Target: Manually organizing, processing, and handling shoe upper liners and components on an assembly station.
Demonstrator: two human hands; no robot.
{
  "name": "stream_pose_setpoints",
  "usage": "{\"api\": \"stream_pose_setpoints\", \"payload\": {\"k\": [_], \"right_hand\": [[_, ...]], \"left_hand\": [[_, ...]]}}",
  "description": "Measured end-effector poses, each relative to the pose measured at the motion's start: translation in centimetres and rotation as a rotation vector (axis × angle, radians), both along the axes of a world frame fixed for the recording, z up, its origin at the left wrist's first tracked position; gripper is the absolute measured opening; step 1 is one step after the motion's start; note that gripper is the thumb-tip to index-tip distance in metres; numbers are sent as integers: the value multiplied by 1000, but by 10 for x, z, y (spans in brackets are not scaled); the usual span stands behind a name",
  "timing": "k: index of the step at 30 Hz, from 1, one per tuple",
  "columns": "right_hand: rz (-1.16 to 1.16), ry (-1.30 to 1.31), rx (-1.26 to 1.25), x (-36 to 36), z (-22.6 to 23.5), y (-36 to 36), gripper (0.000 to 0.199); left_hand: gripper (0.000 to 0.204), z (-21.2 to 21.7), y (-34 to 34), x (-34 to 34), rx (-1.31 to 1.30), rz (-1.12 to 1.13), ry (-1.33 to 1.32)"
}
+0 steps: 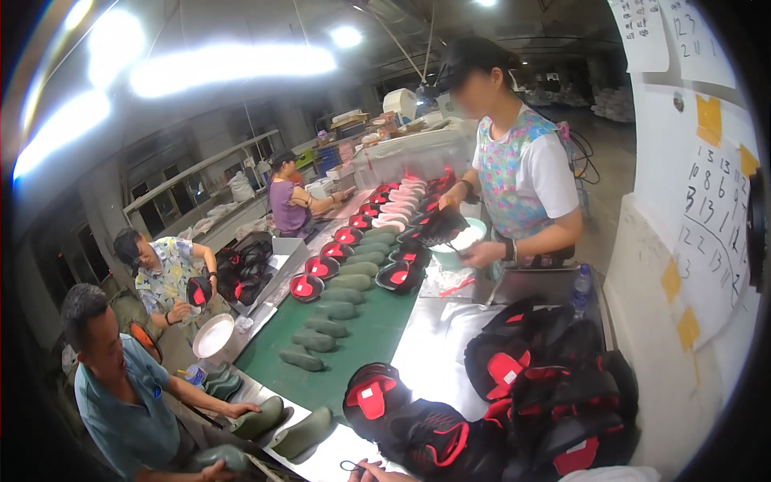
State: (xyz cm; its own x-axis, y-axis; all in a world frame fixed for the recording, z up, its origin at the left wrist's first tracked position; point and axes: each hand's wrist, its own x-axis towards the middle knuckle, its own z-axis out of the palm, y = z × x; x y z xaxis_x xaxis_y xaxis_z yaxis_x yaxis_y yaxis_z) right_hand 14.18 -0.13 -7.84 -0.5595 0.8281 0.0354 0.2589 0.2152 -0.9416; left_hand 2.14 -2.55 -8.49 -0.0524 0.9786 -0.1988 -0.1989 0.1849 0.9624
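At the lower edge only part of my right hand [384, 474] shows, its fingers closed. They pinch a thin black cord [350, 465] that forms a small loop; the rest of the hand is cut off by the frame. My left hand is not in view. Just beyond my fingers sits a black knitted shoe upper [434, 443] with a red collar. Beside it is another black upper with a red lining [373, 395] and a white label inside.
A green conveyor belt [273, 345] carries green shoe lasts [325, 326], uppers and pale soles. Black-and-red uppers [562, 402] are heaped on the right by a water bottle [581, 287]. One co-worker [514, 161] holds an upper; another [128, 394] handles lasts. Written sheets [715, 225] hang right.
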Motion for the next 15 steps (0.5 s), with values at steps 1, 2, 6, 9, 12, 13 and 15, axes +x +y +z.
{"api": "stream_pose_setpoints", "payload": {"k": [1, 2, 6, 9, 12, 13, 15], "right_hand": [[1, -34, -48, 2, 4, 0, 53], [-2, -31, -45, 2, 6, 0, 53], [-63, -18, -121, 2, 10, -6, 48], [-204, 178, -151, -17, -26, -1, 44], [-343, 232, -80, -9, -13, -6, 36], [-234, 237, -166, -5, -5, -5, 41], [-226, 338, -248, -3, -1, -2, 42]], "left_hand": [[31, -3, 0, 1, 4, 69, -57], [31, -2, 1, -2, 8, 66, -54], [28, 4, -4, -11, -82, -27, 151], [31, 9, -7, -15, -67, 8, 231], [38, 33, -11, -9, -47, 98, 284], [35, 32, -10, -9, 75, 135, 178], [43, 20, -7, -19, 128, 99, 90]]}}
